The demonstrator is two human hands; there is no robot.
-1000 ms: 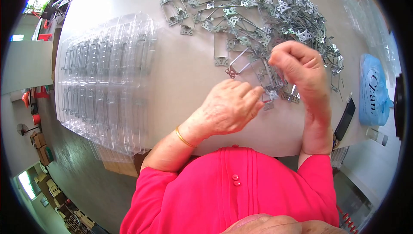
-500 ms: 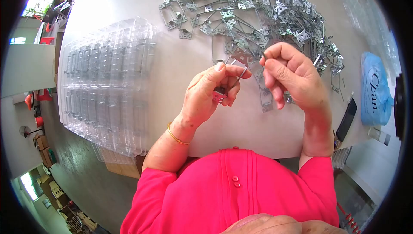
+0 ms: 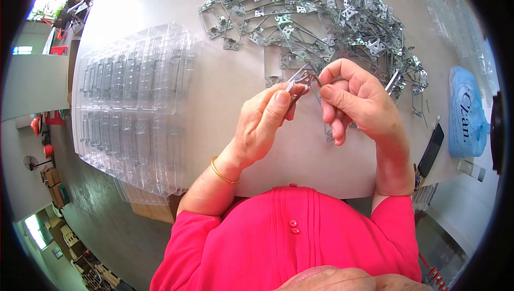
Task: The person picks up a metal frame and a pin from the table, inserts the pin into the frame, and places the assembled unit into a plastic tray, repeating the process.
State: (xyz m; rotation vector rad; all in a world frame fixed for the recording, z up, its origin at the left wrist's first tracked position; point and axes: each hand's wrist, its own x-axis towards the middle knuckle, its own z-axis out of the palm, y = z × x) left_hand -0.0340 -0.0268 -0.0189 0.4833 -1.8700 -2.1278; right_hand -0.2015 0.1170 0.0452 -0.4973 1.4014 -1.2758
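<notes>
Over the middle of the table my left hand (image 3: 265, 117) is closed on a small metal bracket assembly (image 3: 301, 83) with thin rods, pinched between thumb and fingers. Close to its right, my right hand (image 3: 356, 101) has thumb and index finger pinched together at the bracket's right end, on a thin dark piece whose shape is too small to make out. Just beyond both hands spreads a large tangled heap of metal brackets and rods (image 3: 321, 18).
Clear plastic trays (image 3: 134, 103) with rows of metal parts sit at the left. At the right are a dark phone (image 3: 431, 149), a blue plastic package (image 3: 466, 111) and clear plastic wrapping (image 3: 466, 34). A cardboard box (image 3: 152, 212) shows below the trays.
The bracket in my left hand has turned and moved slightly up and to the right. My right hand has shifted left, so its pinched fingertips now meet the bracket.
</notes>
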